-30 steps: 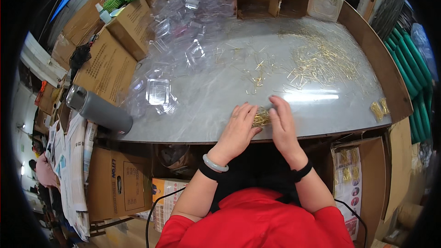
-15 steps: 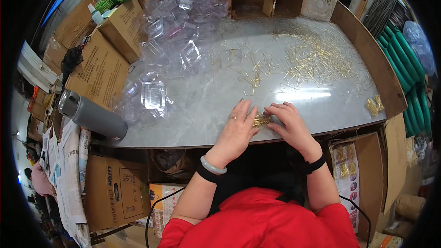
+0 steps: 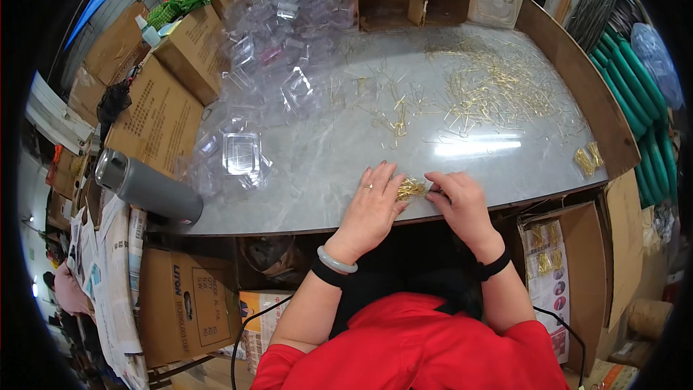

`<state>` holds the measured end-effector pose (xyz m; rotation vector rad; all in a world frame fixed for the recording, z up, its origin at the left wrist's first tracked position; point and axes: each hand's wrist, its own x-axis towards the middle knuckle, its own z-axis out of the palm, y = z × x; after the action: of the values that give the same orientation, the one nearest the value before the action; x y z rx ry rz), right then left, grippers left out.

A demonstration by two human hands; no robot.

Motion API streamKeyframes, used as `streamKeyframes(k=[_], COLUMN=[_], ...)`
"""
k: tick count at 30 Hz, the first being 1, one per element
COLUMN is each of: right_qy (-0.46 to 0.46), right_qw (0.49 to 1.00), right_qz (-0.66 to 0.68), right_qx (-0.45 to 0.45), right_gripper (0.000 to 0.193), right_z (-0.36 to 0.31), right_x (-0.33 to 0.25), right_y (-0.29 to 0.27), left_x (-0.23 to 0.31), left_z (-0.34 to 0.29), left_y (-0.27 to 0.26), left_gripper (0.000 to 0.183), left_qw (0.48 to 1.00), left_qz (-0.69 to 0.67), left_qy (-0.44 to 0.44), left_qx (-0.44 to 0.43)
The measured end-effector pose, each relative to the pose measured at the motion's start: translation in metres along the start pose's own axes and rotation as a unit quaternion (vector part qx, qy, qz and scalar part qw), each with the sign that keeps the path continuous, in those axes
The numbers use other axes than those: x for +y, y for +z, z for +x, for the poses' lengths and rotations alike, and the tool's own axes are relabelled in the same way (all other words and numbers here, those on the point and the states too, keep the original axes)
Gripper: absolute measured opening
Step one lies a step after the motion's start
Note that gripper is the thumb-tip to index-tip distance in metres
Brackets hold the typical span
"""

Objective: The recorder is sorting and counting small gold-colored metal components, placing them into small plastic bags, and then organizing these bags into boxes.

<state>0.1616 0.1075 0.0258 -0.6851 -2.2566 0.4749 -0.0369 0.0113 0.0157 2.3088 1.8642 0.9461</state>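
Note:
A small bundle of gold wire hooks [image 3: 411,188] lies near the table's front edge, between my hands. My left hand [image 3: 369,206] rests on the tabletop with its fingers long and close together. Its forefinger and thumb hold the bundle's left end. At the right end, my right hand [image 3: 462,206] is closed, thumb and fingertips pinched together. What lies in that pinch is too small to make out. Loose gold wire hooks [image 3: 498,94] are spread beyond my right hand, and a few more [image 3: 397,119] lie straight ahead.
Clear plastic boxes [image 3: 242,153] are heaped at the left. A grey bottle [image 3: 155,191] stands on the left front corner. Tied hook bundles [image 3: 588,159] lie at the right edge. A cardboard shelf [image 3: 393,7] and a white fan [image 3: 498,3] stand at the back.
My right hand has shifted slightly right, its fingertips drawn in to the bundle's right end, so more of the bundle shows. My left hand stays beside it, moved very little.

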Motion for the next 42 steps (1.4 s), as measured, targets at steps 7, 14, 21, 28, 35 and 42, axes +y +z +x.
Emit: streamKeyframes(k=[7,14,21,28,35,42], right_qy=[0.051,0.095,0.025,0.038,-0.039,-0.118], right_qw=[0.997,0.991,0.997,0.994,0.999,0.987], right_qz=[0.027,0.061,-0.016,0.071,0.026,-0.029], right_qx=[0.049,0.070,0.071,0.075,-0.009,-0.107], right_gripper=[0.027,0.025,0.026,0.022,0.055,0.050], right_z=[0.004,-0.006,-0.005,0.001,0.011,0.012], right_x=[-0.023,-0.023,-0.022,-0.022,-0.018,-0.014], right_y=[0.025,0.016,0.026,0.032,0.017,0.030], left_x=[0.002,-0.001,-0.001,0.001,-0.002,-0.010], left_z=[0.000,-0.005,-0.002,-0.002,-0.006,-0.006], left_y=[-0.001,0.004,0.000,0.001,-0.003,-0.010], left_gripper=[0.056,0.059,0.056,0.058,0.075,0.091], left_qw=[1.000,0.999,1.000,0.998,0.997,0.988], left_qz=[-0.003,-0.014,-0.017,-0.031,-0.052,-0.150], left_qy=[-0.019,-0.036,0.002,-0.048,-0.050,-0.033], left_qx=[0.000,0.018,0.016,0.007,-0.007,-0.030])
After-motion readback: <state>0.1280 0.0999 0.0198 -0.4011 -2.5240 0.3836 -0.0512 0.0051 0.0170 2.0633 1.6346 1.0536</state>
